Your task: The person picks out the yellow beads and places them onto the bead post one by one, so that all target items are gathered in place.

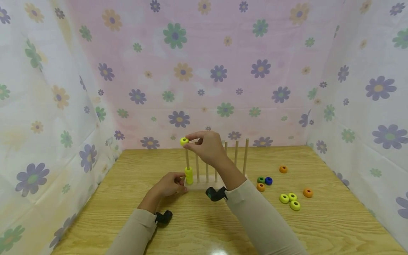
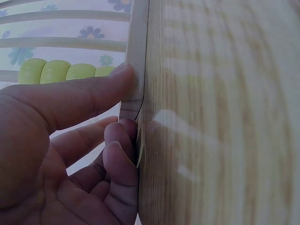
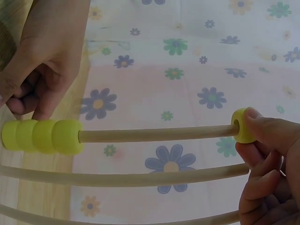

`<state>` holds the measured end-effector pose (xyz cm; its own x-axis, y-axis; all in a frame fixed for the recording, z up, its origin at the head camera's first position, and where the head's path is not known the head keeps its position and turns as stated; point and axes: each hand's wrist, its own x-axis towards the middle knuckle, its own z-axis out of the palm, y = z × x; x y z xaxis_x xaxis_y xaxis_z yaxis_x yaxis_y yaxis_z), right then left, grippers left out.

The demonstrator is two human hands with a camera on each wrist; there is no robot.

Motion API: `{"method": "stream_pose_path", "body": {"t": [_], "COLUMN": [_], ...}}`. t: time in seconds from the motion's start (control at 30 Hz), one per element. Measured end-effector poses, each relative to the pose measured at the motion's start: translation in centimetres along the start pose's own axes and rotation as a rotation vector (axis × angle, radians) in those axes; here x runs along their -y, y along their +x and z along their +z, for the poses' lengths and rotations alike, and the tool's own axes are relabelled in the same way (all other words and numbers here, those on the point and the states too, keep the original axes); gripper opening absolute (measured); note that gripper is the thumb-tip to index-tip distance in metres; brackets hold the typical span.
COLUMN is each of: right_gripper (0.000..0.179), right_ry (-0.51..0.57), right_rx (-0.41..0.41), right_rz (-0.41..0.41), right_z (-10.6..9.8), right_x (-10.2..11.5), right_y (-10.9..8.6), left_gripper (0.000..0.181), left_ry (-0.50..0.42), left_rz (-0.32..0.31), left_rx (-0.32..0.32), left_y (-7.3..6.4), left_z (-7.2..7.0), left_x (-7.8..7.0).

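My right hand [image 1: 208, 147] pinches a yellow bead [image 3: 243, 130] between thumb and fingertips, right at the top end of the leftmost wooden peg [image 3: 159, 135]. Lower on that peg, several yellow beads [image 1: 189, 176] are stacked down to the base. The left hand [image 1: 167, 185] holds the left end of the pale wooden base [image 1: 200, 185], its thumb on the front beside the lowest bead and the other fingers curled at the end. Further bare pegs [image 1: 236, 156] rise from the base in a row, partly hidden behind my right hand and forearm.
Right of the rack lie a green bead [image 1: 261, 180], a blue bead [image 1: 268, 181] and an orange bead [image 1: 261, 187] close together. Three yellow beads [image 1: 295, 205] are grouped nearer me. Two more orange beads [image 1: 307, 193] lie apart on the wood-grain table [image 1: 334, 226]. Flowered cloth surrounds the table.
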<state>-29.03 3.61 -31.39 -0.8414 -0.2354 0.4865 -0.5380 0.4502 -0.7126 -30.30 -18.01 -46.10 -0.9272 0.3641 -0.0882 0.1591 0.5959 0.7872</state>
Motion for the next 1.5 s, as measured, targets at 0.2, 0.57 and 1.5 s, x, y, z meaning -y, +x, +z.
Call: {"method": "stream_pose_path", "body": {"t": [0.2, 0.57, 1.5], "right_gripper": [0.024, 0.020, 0.020], "right_ry": [0.006, 0.002, -0.008], "right_rx": [-0.010, -0.017, -0.011], "right_rz": [0.018, 0.005, -0.011], "right_z": [0.14, 0.23, -0.07], "right_x": [-0.14, -0.29, -0.31], "right_y": [0.01, -0.11, -0.25], "left_gripper": [0.067, 0.066, 0.063], "left_ry": [0.000, -0.025, -0.036], "left_rz": [0.008, 0.006, 0.006], "left_rx": [0.001, 0.000, 0.001], "left_y": [-0.27, -0.12, -0.21], "left_z": [-0.06, -0.01, -0.09], "left_x": [-0.24, -0.11, -0.30]}}
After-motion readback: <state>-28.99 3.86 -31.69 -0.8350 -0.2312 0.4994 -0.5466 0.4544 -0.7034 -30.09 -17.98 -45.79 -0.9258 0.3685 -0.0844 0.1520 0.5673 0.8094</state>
